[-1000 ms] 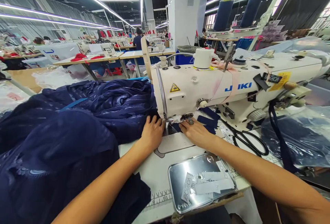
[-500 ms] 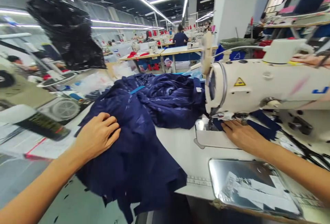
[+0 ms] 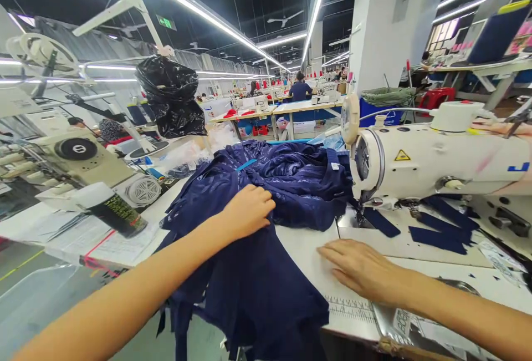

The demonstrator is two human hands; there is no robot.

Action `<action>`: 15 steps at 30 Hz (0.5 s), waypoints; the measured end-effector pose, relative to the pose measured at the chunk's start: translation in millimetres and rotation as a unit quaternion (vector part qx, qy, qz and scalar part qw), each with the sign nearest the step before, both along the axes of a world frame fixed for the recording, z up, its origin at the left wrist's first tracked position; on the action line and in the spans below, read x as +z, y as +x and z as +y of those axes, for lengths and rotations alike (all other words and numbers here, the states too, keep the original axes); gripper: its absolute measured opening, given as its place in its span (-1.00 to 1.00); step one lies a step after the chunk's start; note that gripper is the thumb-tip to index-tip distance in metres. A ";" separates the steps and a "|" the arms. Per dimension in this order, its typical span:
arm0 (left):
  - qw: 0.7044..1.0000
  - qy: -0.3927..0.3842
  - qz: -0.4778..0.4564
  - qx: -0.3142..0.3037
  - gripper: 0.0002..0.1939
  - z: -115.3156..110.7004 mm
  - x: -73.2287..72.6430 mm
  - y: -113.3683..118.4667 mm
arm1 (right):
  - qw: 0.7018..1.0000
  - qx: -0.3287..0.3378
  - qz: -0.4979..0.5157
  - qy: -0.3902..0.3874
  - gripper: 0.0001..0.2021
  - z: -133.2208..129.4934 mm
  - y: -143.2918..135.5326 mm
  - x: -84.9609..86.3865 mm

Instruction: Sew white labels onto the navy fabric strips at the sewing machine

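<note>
A large navy garment (image 3: 286,278) lies bunched on the sewing table, its lower part draping over the front edge. My left hand (image 3: 249,211) is on its upper middle, fingers bent and closed on the cloth. My right hand (image 3: 357,267), open with fingers stretched out, is low over the white tabletop in front of the needle area, holding nothing. Just beyond it, a small navy fabric strip (image 3: 382,222) lies by the presser foot (image 3: 361,218) of the white sewing machine (image 3: 432,156). More cut navy pieces (image 3: 440,239) are under the machine arm.
A metal tray (image 3: 386,322) with paper labels sits at the front edge, partly behind my right forearm. On the left stand a dark cone with white top (image 3: 120,214), papers (image 3: 100,239) and another machine (image 3: 75,153). A black plastic bag (image 3: 170,95) hangs behind.
My left hand has moved right across the garment. My right hand has drawn back from the needle area toward me, leaving the strip by the presser foot. The view has shifted left and up.
</note>
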State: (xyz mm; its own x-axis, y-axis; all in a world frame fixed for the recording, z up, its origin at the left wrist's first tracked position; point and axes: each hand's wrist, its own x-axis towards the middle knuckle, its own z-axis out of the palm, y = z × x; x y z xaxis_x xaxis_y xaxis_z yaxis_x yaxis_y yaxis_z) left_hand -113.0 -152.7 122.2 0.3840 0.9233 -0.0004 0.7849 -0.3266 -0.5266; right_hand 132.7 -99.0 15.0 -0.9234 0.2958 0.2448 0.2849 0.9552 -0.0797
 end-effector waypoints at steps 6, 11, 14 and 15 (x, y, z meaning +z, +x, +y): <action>0.982 -0.165 0.044 0.085 -0.48 33.3 -18.1 26.5 | 0.970 -0.034 0.092 -0.224 -0.61 5.0 -75.5 0.3; 0.993 -0.032 0.037 -0.111 -0.56 -13.9 -38.7 -36.9 | 0.951 -0.109 0.118 -0.264 -0.61 30.5 -96.7 3.1; 0.969 0.088 -0.021 -0.232 -0.59 -16.1 -70.9 -83.4 | 0.946 -0.132 0.116 -0.272 -0.62 39.7 -98.4 5.9; 0.969 0.089 -0.033 -0.228 -0.55 -12.6 -80.9 -89.8 | 0.945 -0.141 0.115 -0.273 -0.62 41.0 -98.7 6.3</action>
